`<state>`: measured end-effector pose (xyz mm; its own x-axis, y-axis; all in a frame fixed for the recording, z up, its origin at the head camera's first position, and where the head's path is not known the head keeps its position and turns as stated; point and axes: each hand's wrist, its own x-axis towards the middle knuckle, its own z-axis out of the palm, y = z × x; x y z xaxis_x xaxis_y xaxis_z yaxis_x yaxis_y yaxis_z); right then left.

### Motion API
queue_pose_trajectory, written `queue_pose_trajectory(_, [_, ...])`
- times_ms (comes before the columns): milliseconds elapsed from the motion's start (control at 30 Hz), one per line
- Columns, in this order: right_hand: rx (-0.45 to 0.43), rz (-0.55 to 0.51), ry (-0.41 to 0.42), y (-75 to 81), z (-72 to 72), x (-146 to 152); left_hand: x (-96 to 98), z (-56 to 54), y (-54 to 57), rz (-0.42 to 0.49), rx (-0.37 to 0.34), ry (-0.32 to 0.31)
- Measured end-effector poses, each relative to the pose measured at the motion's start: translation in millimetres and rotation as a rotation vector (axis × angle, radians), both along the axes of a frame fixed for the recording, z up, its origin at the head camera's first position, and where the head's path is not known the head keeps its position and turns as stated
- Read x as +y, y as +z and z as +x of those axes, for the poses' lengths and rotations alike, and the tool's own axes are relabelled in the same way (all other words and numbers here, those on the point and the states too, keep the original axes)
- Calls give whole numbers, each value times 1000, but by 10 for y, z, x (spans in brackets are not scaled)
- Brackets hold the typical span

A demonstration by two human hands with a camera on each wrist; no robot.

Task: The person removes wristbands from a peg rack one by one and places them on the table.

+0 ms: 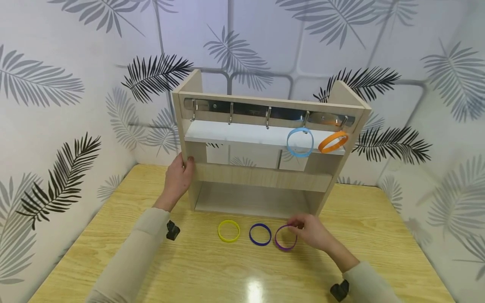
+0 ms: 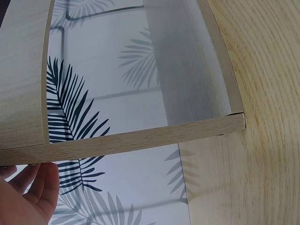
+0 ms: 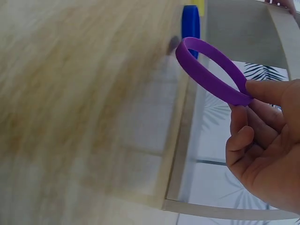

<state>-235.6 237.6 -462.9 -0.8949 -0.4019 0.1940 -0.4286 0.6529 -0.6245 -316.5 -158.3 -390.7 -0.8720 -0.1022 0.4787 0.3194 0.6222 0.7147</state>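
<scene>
In the head view my right hand (image 1: 311, 232) pinches a purple silicone wristband (image 1: 286, 248) between thumb and fingers, at the front of a small wooden shelf unit (image 1: 261, 176). The right wrist view shows this purple band (image 3: 206, 80) tilted, held at one end by the right hand (image 3: 267, 140). My left hand (image 1: 179, 176) grips the shelf's left side panel; in the left wrist view, the curled fingers (image 2: 46, 183) meet that panel's edge. A dark blue wristband (image 1: 260, 244) and a yellow wristband (image 1: 229, 240) lie on the table, left of the purple one.
A metal hook rail (image 1: 265, 110) with several hooks runs along the shelf's top. From its right hooks hang a light blue wristband (image 1: 299, 155) and an orange wristband (image 1: 333, 148). The wood-grain table (image 1: 212, 273) ends at a leaf-patterned wall (image 1: 94, 139).
</scene>
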Motion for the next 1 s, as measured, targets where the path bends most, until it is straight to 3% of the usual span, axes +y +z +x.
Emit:
queue_pose_trajectory(500, [-57, 11, 8, -190, -112, 41, -19, 19, 8, 4, -33, -23])
queue_pose_trajectory(1000, [-96, 47, 20, -261, -241, 93, -17, 1, -12, -5, -22, -19])
